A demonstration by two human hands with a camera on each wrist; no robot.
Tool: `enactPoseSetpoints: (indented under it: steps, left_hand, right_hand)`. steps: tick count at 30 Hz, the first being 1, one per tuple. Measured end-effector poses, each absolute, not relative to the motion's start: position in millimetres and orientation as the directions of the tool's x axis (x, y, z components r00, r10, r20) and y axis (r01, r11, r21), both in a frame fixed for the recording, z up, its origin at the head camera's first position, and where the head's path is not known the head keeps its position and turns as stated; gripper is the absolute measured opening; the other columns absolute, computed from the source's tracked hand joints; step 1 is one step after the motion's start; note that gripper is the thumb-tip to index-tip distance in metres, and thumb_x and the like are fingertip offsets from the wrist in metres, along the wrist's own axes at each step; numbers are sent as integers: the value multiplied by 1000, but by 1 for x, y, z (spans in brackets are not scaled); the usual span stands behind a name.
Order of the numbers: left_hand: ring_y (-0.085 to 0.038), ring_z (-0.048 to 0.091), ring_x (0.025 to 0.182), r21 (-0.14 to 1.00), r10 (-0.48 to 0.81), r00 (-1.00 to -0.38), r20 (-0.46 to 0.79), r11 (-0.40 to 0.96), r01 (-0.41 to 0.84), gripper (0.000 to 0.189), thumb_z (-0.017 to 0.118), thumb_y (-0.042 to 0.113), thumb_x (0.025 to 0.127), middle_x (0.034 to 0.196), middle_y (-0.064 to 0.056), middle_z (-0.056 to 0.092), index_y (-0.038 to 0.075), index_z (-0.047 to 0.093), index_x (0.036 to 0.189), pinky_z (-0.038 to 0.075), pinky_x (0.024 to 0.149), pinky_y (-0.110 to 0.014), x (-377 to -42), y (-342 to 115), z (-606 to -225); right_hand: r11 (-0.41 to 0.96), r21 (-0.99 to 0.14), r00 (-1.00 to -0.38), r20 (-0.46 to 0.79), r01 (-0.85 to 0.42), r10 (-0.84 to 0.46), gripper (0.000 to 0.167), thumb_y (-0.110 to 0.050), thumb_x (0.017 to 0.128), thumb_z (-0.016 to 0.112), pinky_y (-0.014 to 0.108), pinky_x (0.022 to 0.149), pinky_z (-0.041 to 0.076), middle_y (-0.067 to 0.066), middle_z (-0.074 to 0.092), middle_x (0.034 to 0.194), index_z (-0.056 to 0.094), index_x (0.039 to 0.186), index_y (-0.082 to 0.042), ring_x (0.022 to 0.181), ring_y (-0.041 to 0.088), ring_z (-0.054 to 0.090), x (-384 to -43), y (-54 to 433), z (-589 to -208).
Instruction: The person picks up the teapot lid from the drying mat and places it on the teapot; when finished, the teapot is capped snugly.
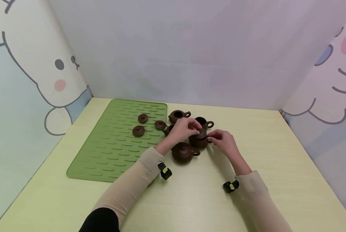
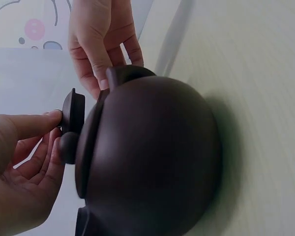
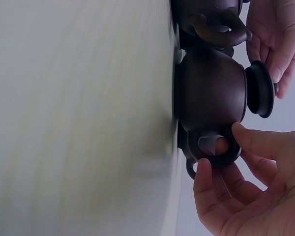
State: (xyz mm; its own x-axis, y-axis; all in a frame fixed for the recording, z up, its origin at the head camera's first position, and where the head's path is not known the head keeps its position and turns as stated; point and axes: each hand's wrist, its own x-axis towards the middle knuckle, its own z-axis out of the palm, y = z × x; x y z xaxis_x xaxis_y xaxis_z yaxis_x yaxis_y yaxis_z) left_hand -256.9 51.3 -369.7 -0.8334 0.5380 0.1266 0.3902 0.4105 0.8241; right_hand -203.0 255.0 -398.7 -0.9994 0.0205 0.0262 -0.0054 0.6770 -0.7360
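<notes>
Teapots (image 1: 182, 154) and lids (image 1: 138, 131): uniform dark brown. Mat (image 1: 103, 141): green, patterned with rows of short dashes. Tabletop (image 1: 277, 154): pale yellow, faint grain. Back wall (image 1: 190, 42): plain pale lilac-grey. Side panels (image 1: 31, 48): white cartoon figures, grey outlines, pink spots, light-blue areas. Sleeves (image 1: 132, 182): beige; black on left forearm. Wrist devices (image 1: 166, 174): black, yellow marks.

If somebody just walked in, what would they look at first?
Probably the bright green mat on the left of the table, with three brown lids on it. Then the dark teapots by its right edge, where the left hand holds another lid over one pot and the right hand holds that pot's handle. Cartoon pictures decorate both side walls.
</notes>
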Motion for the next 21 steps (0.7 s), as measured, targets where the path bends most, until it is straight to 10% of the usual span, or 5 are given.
enactPoseSetpoints:
  steps: [21]
  left_hand:
    - [-14, 69, 92, 766, 569, -817, 88, 486, 421, 13, 71, 7, 91, 100, -4, 74, 10, 74, 103, 54, 79, -21, -256, 61, -376]
  right_hand:
    - [699, -715, -1000, 21, -12, 5, 18, -14, 96, 66, 26, 71, 49, 17, 74, 105, 73, 109, -3, 89, 20, 67, -202, 257, -395]
